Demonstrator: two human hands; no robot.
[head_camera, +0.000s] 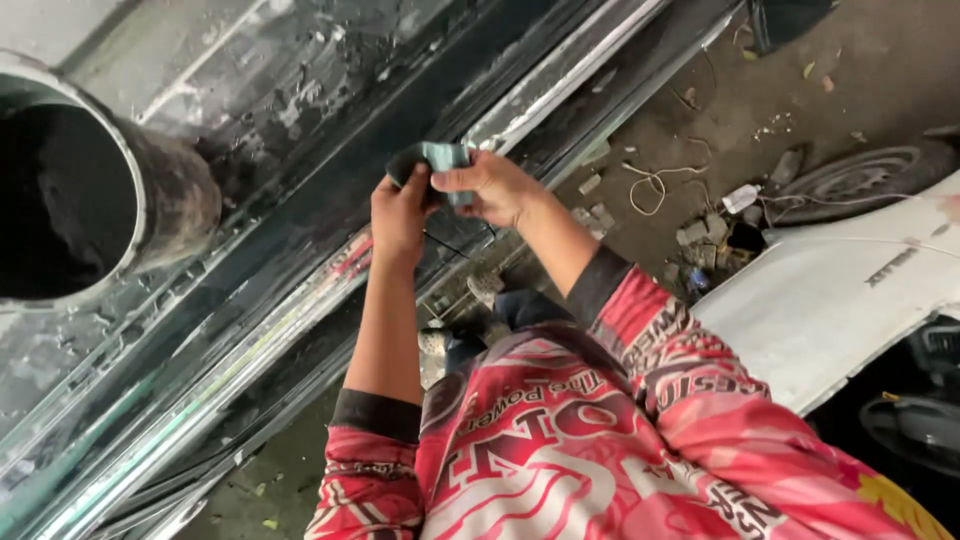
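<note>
Grey folded sheet (440, 160), probably sandpaper, long axis lying crosswise, pinched by left hand (398, 215) and right hand (490, 188) fingers

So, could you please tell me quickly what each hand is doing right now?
Left hand: closed on the folded grey sheet.
Right hand: closed on the same sheet.

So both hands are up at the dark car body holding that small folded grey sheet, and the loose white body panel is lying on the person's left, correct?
Not quite. The head view shows the white body panel lying on the person's right, not the left. The rest holds: the left hand and the right hand together hold the small folded grey sheet up against the dark car body.
</note>
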